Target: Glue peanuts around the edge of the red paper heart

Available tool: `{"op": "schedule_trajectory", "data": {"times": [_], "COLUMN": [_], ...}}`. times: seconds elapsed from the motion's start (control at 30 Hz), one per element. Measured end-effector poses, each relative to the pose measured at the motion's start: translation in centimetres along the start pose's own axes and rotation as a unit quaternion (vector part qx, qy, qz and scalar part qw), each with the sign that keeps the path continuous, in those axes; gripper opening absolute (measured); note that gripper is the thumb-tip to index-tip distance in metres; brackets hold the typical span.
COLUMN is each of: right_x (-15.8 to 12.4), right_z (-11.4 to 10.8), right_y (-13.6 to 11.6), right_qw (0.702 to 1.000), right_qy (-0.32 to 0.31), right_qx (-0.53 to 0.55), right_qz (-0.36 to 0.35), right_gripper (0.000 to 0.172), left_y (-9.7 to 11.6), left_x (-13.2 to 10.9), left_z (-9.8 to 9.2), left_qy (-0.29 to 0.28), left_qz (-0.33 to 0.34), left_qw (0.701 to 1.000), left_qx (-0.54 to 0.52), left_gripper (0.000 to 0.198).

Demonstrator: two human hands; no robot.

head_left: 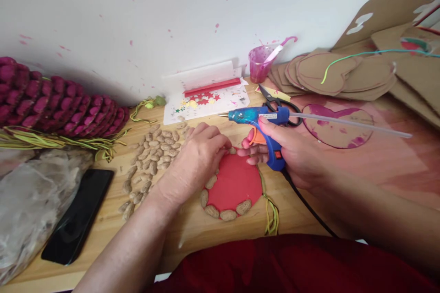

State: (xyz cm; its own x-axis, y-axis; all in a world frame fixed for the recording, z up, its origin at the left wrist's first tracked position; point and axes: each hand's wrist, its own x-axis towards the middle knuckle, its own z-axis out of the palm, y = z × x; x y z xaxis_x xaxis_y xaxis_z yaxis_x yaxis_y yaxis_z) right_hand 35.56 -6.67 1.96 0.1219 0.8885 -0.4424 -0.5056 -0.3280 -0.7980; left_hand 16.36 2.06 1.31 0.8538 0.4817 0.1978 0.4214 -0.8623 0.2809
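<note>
My right hand (pixel 295 149) is wrapped round a blue hot glue gun (pixel 275 142); its metal nozzle points left, and a clear glue stick (pixel 357 123) juts from the back. Below it a red heart-shaped piece (pixel 235 181) lies flat on the table, with several peanuts (pixel 228 214) along its left and lower edge. My left hand (pixel 204 151) is closed at the heart's upper edge, fingertips on a peanut (pixel 233 150), partly hidden. Yellow-green strings (pixel 271 215) hang off the heart's right side. Loose peanuts (pixel 156 151) are spread left of my left hand.
A phone (pixel 79 215) and a plastic bag (pixel 37 201) lie at left, below magenta stacked pieces (pixel 51 100). Paper with star cutouts (pixel 206 98), a pink-stained cup (pixel 259 64) and scissors (pixel 275 98) stand behind. Cardboard hearts (pixel 323 73) pile up at right; a black cord (pixel 309 206) trails down.
</note>
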Motion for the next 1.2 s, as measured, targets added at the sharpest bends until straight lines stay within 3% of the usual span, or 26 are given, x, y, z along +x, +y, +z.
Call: {"op": "schedule_trajectory", "data": {"times": [0.4, 0.6, 0.77, 0.93, 1.2], "right_x": [-0.1, -0.2, -0.3, -0.3, -0.2], "right_z": [0.2, 0.3, 0.5, 0.4, 0.4], "right_y": [-0.1, -0.2, -0.4, -0.6, -0.6], "right_qw": [1.0, 1.0, 1.0, 0.999, 0.999], "right_qy": [0.0, 0.004, 0.015, 0.048, 0.047], "right_qx": [0.001, 0.0, 0.006, 0.012, 0.012], "right_qz": [-0.007, -0.005, -0.012, -0.003, -0.004], "right_gripper": [0.031, 0.029, 0.026, 0.016, 0.018], "left_y": [0.1, -0.6, -1.0, -0.9, -0.7], "left_x": [0.0, -0.1, -0.1, -0.1, -0.1], "left_z": [0.1, -1.4, -2.4, -2.1, -2.2], "left_qy": [0.006, 0.048, 0.097, 0.09, 0.101], "left_qz": [-0.014, -0.06, -0.11, -0.086, -0.112], "left_qw": [1.0, 0.997, 0.988, 0.991, 0.987], "left_qx": [0.019, 0.015, 0.054, 0.056, 0.054], "left_gripper": [0.01, 0.007, 0.021, 0.02, 0.031]}}
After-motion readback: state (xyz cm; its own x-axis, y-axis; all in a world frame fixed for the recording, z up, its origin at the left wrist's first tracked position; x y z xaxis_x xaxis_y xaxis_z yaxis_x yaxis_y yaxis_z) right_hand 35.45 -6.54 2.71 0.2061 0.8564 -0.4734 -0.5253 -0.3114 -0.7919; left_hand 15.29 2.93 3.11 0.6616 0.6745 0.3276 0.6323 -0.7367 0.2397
